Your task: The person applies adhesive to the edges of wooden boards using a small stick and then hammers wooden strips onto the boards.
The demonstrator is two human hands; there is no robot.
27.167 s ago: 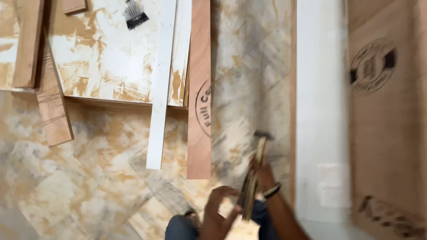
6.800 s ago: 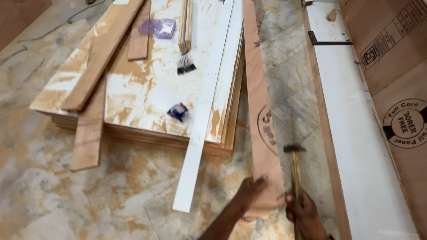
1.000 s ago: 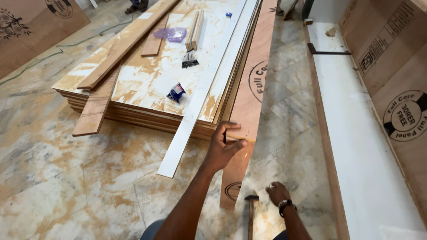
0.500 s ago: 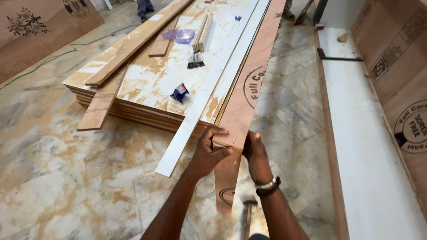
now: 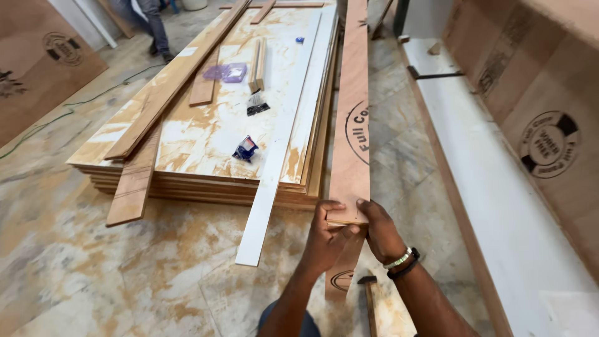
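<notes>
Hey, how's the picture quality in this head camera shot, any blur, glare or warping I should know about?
Head view: sharp at the centre, both hands, left hand and right hand, crisp on the end of the plywood strip; light even and soft, shadows faint; mild sheen on the white panel; wide-angle lens splays straight boards outward toward the edges.

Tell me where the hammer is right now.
In the head view, the hammer lies on the floor at bottom centre, just below the right hand and beside the long plywood strip both hands grip.
</notes>
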